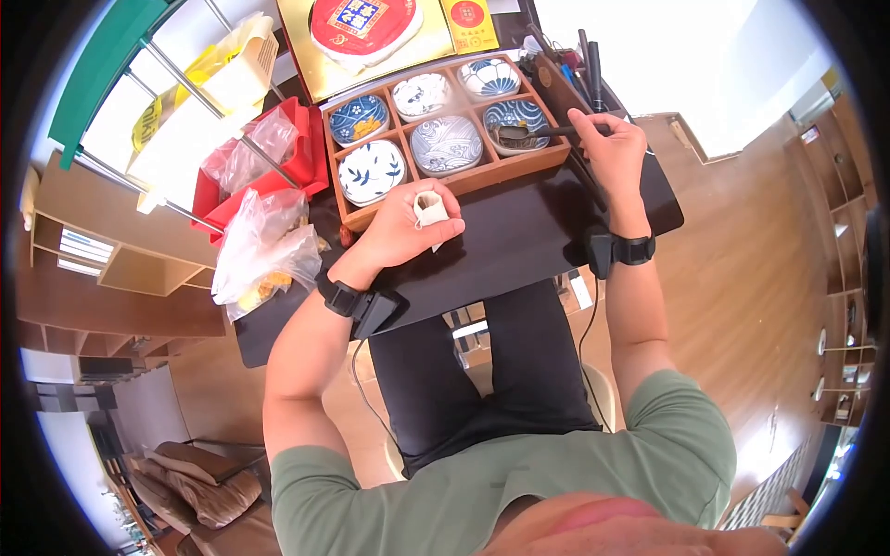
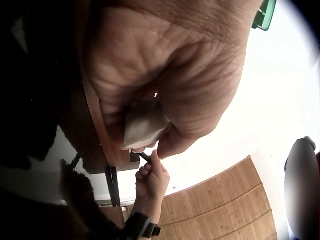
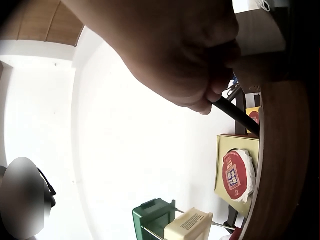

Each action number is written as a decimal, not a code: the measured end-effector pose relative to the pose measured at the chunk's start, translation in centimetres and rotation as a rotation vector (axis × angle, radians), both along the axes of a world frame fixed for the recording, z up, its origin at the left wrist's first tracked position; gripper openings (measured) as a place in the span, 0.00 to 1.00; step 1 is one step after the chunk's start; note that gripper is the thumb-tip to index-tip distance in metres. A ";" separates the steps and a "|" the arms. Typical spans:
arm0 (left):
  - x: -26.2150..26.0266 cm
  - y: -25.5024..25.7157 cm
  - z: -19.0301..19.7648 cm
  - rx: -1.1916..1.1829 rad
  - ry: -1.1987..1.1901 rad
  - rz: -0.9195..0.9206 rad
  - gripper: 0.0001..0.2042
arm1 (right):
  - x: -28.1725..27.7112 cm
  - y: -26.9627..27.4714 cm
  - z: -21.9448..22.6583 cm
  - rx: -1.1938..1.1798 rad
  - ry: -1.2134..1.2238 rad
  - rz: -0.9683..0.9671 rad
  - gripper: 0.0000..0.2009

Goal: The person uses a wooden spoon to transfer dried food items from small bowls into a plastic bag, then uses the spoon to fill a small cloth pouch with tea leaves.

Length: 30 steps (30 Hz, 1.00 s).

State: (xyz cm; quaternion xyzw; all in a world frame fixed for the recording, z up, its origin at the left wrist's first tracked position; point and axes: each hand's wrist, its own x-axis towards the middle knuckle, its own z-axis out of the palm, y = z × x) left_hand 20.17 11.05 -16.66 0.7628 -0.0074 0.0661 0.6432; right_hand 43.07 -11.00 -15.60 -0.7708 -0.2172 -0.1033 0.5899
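Observation:
My left hand (image 1: 399,227) grips a small cream cloth pouch (image 1: 429,208) by its sides, mouth upward, in front of the wooden box. The left wrist view shows the pouch (image 2: 145,125) between curled fingers and thumb. In my right hand (image 1: 614,153) is a dark spoon (image 1: 558,132), pinched by its handle. Its head dips into the blue wave-patterned bowl (image 1: 508,113) at the box's near right compartment. The spoon's black handle (image 3: 237,116) also shows in the right wrist view, slanting behind the box wall.
The divided wooden box (image 1: 482,176) holds several patterned bowls on the dark table (image 1: 519,227). Behind it lies a gold box (image 1: 301,46) with a red round package (image 1: 366,23). A red basket (image 1: 311,139) and plastic bag (image 1: 269,246) stand left; a pen holder (image 1: 565,83) stands right.

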 end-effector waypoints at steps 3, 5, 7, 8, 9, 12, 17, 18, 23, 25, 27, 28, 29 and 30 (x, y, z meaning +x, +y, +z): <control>0.0 0.0 -0.1 0.010 -0.006 0.005 0.07 | 0.8 -0.3 -0.8 0.035 0.058 0.020 0.15; 0.0 0.0 0.0 0.015 -0.005 0.011 0.07 | 1.0 -0.2 -1.0 0.039 0.073 0.028 0.15; -0.1 0.0 0.0 0.002 0.011 0.026 0.07 | 0.9 -0.1 -1.0 0.054 0.072 0.032 0.15; -0.1 0.1 0.1 0.001 0.011 0.029 0.07 | 0.8 0.0 -1.0 0.053 0.072 0.034 0.15; -0.1 0.2 0.1 0.004 0.039 0.023 0.07 | 0.8 0.0 -1.0 0.061 0.081 0.034 0.16; -0.2 0.2 0.2 0.006 0.060 0.019 0.07 | 1.2 0.0 -1.4 0.084 0.103 0.042 0.16; -0.2 0.3 0.0 0.018 0.046 0.026 0.08 | 1.5 -0.1 -1.6 0.106 0.124 0.060 0.16; -0.1 0.3 0.0 0.031 0.029 0.027 0.08 | 1.4 -0.1 -1.6 0.107 0.129 0.062 0.16; 0.0 0.2 -0.1 0.018 -0.016 0.050 0.06 | 1.5 -0.3 -1.4 0.151 0.158 0.055 0.15; -0.1 0.1 0.3 -0.010 0.010 0.036 0.07 | 1.7 -0.5 -0.9 0.271 0.182 0.097 0.15; -0.1 0.0 0.6 0.007 -0.003 0.043 0.06 | 1.5 -0.7 -0.1 0.325 0.209 0.145 0.13; -0.2 0.0 0.5 0.034 -0.019 0.033 0.06 | 1.1 -0.7 0.5 0.346 0.215 0.178 0.12; -0.2 -0.1 0.4 0.010 -0.045 0.040 0.06 | 0.7 -0.6 1.2 0.373 0.223 0.219 0.11; -0.1 0.1 0.3 0.006 -0.044 0.057 0.06 | 0.4 -0.5 1.7 0.379 0.231 0.262 0.11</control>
